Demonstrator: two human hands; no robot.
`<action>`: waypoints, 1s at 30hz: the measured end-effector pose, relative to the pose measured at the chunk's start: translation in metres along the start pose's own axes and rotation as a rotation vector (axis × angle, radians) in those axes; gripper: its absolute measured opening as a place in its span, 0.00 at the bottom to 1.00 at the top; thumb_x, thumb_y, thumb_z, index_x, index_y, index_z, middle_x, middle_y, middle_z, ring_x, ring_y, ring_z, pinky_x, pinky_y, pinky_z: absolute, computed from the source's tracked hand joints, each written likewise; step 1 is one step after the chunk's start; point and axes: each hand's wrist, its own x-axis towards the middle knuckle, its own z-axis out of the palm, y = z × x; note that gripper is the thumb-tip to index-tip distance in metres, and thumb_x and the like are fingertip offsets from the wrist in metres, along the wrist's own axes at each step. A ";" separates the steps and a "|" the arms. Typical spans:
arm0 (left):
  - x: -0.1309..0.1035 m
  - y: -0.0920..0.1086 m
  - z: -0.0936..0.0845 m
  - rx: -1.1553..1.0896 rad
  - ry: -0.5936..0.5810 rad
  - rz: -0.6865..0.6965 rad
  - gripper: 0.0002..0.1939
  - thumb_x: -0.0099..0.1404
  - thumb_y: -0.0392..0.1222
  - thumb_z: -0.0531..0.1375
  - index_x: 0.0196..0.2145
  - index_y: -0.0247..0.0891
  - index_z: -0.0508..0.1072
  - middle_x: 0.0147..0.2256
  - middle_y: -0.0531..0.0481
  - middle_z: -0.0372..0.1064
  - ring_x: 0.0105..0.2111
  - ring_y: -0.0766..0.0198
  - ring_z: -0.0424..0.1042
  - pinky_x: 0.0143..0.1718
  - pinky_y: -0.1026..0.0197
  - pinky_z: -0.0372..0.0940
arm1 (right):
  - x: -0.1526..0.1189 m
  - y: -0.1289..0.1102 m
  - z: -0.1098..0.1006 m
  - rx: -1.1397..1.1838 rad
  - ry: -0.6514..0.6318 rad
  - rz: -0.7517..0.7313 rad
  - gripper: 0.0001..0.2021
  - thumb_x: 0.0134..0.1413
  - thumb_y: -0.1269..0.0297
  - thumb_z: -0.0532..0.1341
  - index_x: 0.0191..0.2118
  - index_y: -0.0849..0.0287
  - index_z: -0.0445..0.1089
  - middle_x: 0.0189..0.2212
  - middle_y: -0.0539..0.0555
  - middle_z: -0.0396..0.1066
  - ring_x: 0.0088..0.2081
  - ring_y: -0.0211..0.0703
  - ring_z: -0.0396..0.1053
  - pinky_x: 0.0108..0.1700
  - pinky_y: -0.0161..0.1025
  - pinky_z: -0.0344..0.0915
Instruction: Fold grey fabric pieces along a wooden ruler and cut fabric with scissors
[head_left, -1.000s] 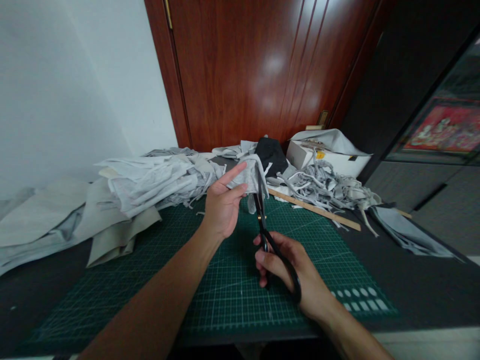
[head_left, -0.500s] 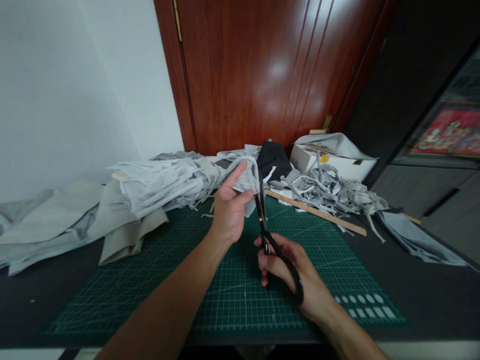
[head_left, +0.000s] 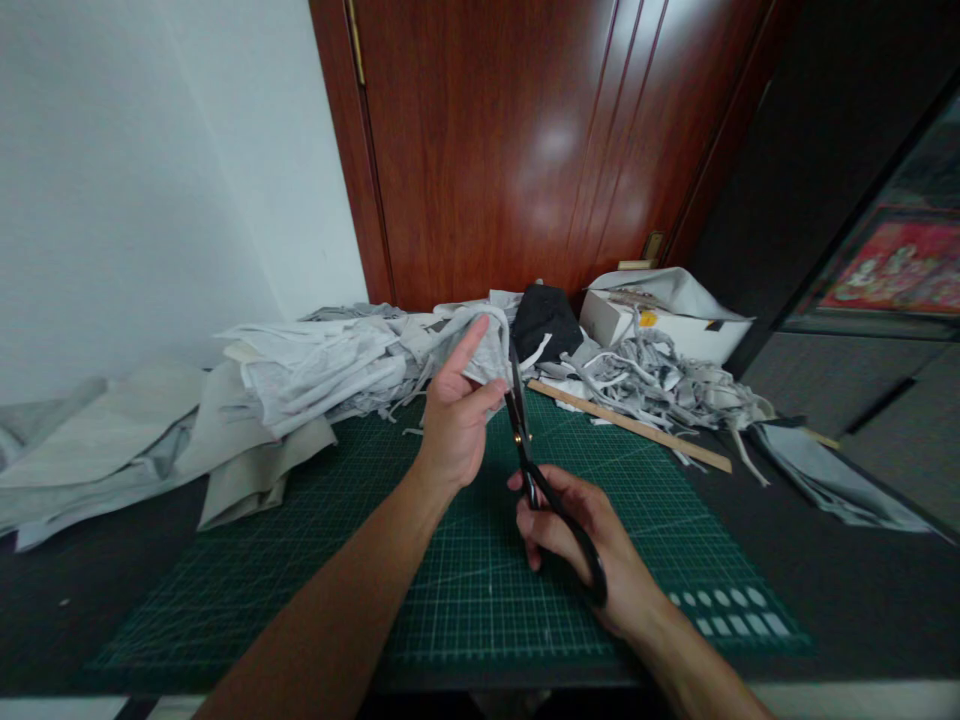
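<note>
Above the green cutting mat, my left hand grips a light grey piece of fabric, its index finger stretched out along the cloth. My right hand is closed round the handles of black scissors. Their blades point away from me, set at the right edge of the fabric. The lower part of the cloth is hidden behind my left hand.
A stack of grey fabric pieces lies at the back left, with more cloth beyond the mat. At the right are a wooden ruler, tangled fabric strips, a white box and black cloth.
The fabric and the scissor blades have shifted slightly left. My left index finger has moved slightly left and up. Both hands keep their hold.
</note>
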 end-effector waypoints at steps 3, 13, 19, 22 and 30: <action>-0.001 0.000 0.000 0.026 0.009 0.012 0.40 0.52 0.31 0.73 0.63 0.43 0.76 0.36 0.53 0.80 0.22 0.74 0.62 0.27 0.67 0.61 | 0.001 0.003 -0.001 0.003 0.013 -0.026 0.21 0.47 0.51 0.75 0.41 0.59 0.72 0.25 0.44 0.64 0.24 0.35 0.61 0.26 0.35 0.63; -0.001 -0.007 -0.002 0.089 0.050 0.014 0.38 0.51 0.31 0.73 0.60 0.44 0.78 0.53 0.48 0.81 0.44 0.61 0.78 0.35 0.66 0.68 | -0.001 0.006 -0.007 -0.034 0.008 -0.031 0.19 0.51 0.52 0.72 0.42 0.59 0.72 0.24 0.44 0.65 0.22 0.34 0.60 0.25 0.35 0.60; 0.001 -0.007 -0.005 0.062 0.157 -0.030 0.26 0.57 0.37 0.70 0.55 0.41 0.82 0.42 0.47 0.84 0.32 0.68 0.75 0.32 0.65 0.67 | -0.001 0.008 -0.006 -0.020 0.002 -0.041 0.20 0.50 0.52 0.73 0.42 0.60 0.72 0.25 0.44 0.63 0.22 0.34 0.59 0.24 0.34 0.60; 0.003 -0.007 -0.005 0.037 0.194 -0.013 0.22 0.58 0.40 0.71 0.51 0.40 0.84 0.43 0.45 0.84 0.31 0.67 0.75 0.32 0.64 0.68 | -0.001 0.007 -0.005 -0.023 0.001 -0.036 0.21 0.48 0.52 0.74 0.41 0.60 0.72 0.25 0.45 0.64 0.23 0.33 0.59 0.24 0.33 0.60; 0.005 -0.005 -0.003 0.020 0.094 0.084 0.30 0.57 0.37 0.73 0.59 0.45 0.79 0.53 0.47 0.81 0.41 0.62 0.78 0.41 0.62 0.71 | -0.001 0.004 -0.001 -0.018 -0.021 -0.019 0.21 0.46 0.53 0.75 0.41 0.59 0.72 0.26 0.45 0.65 0.22 0.33 0.59 0.23 0.33 0.59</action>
